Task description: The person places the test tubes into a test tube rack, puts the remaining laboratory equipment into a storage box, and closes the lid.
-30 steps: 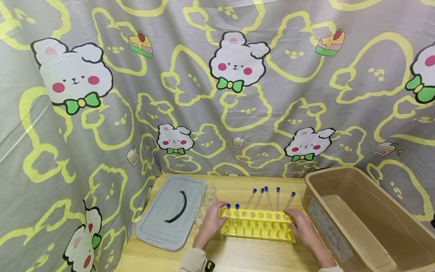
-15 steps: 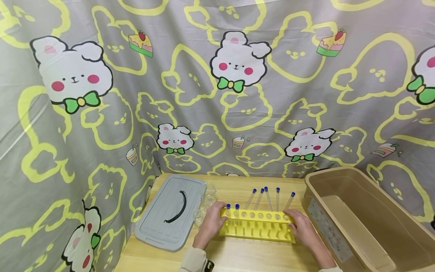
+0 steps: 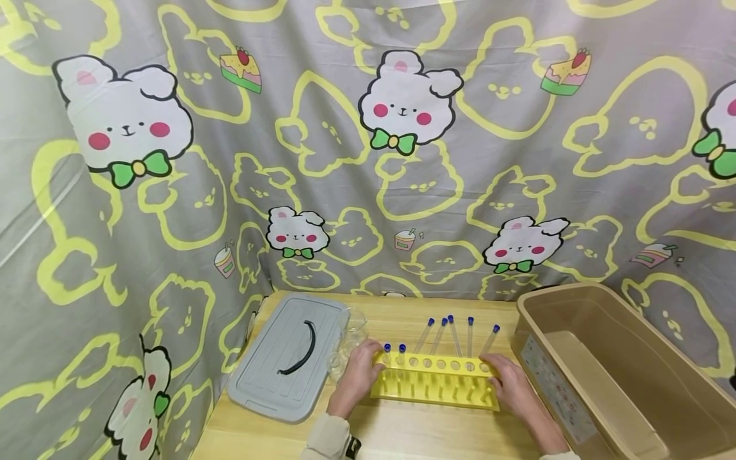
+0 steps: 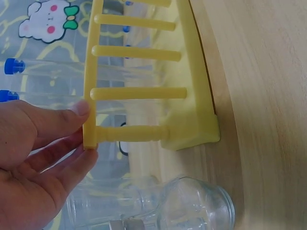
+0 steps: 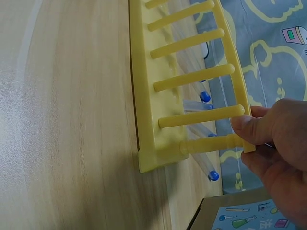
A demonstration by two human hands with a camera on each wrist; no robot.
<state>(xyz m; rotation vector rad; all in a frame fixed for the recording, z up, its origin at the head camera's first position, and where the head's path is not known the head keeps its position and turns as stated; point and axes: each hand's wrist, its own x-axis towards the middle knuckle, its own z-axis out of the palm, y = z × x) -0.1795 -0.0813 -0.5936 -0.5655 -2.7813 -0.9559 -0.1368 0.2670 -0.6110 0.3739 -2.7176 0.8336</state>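
A yellow test tube rack [image 3: 434, 388] stands on the wooden table, with a row of holes along its top bar and pegs in front. My left hand [image 3: 360, 369] pinches the left end of that top bar between thumb and fingers. At the opposite end, my right hand [image 3: 508, 380] pinches the bar the same way. Two blue-capped test tubes [image 4: 15, 66] sit upright in the leftmost holes. Behind the rack lie several more capped test tubes [image 3: 470, 335], their caps pointing toward the curtain.
Clear glassware [image 4: 194, 206] stands left of the rack, beside a grey lid [image 3: 287, 358] with a black handle. To the right is a large brown bin [image 3: 609, 358] with a label on its side. A patterned curtain [image 3: 402, 191] hangs behind the table [image 3: 397, 434].
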